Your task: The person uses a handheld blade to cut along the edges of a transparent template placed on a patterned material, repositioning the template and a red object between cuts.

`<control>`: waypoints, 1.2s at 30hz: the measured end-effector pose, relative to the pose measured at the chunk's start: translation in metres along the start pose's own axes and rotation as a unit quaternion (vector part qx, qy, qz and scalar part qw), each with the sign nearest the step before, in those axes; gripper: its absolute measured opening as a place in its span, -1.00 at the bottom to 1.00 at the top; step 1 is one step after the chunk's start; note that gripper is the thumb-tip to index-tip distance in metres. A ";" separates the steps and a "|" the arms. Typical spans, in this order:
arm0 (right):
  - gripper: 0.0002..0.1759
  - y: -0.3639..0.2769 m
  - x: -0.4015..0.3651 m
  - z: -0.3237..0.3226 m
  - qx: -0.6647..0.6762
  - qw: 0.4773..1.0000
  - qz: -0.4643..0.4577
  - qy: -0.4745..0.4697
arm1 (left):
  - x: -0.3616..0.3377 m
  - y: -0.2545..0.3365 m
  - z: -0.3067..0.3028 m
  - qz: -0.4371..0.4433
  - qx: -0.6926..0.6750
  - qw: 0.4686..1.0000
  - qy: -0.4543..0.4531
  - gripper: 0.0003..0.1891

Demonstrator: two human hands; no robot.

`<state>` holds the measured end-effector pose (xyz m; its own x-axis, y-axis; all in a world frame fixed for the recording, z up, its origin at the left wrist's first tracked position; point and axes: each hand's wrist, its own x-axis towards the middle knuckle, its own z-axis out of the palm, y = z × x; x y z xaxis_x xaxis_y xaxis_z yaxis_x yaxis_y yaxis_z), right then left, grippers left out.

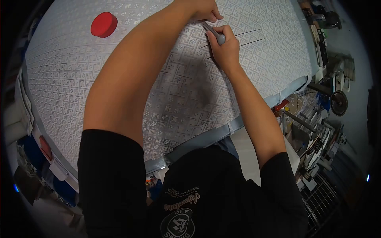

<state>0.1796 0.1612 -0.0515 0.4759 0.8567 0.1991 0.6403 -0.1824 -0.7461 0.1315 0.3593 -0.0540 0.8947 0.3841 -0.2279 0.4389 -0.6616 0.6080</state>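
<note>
Gray tool: it sits in your right hand (227,49), over the patterned cloth (278,51); the gray tool (214,32) has its thick rounded end back by your palm and its narrow end out ahead.
Long axis: slanting in the view, from the rounded end at lower right up and left to the narrow end, which points toward your left hand (204,10).
Nearer hand: your right has the tool itself; your left is just beyond the narrow end, very near it.
Right grip: your thumb and fingers are closed around the gray body.
Left grip: your fingers are bent down toward the cloth; you can't tell from here whether they pinch anything or only press.
Dark lines: two dark lines (249,32) run side by side on the cloth, passing behind your right hand and showing on both sides of it.
Red disc: the red disc (104,24) lies well apart, out beyond your left forearm.
Hidden: the tool's very tip and its contact with the cloth are hard to make out; your left hand runs up against the top edge of the view.
Dim: the clutter (311,131) at the right is too dark and bent to name.
</note>
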 end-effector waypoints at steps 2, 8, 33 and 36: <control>-0.73 0.001 -0.012 -0.013 0.089 0.995 -0.039 0.030 | -0.014 -0.016 0.001 0.017 -0.080 0.995 0.057 -0.59; -0.64 0.063 -0.028 -0.071 -0.007 0.994 -0.105 -0.013 | -0.092 -0.007 0.033 0.016 -0.154 0.944 0.292 -0.71; -0.40 0.235 0.083 -0.228 0.020 0.967 -0.163 -0.194 | -0.065 0.209 0.202 -0.420 0.132 0.820 0.366 -0.06; -0.40 0.273 0.085 -0.243 -0.024 0.971 -0.205 -0.119 | -0.057 0.230 0.212 -0.413 0.129 0.832 0.348 -0.07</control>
<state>0.5415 0.0672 -0.0842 0.0256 0.9481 0.3170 0.7770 0.1807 -0.6030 0.1986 0.0487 -0.0630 0.0539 0.9965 0.0640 0.9634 -0.0687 0.2591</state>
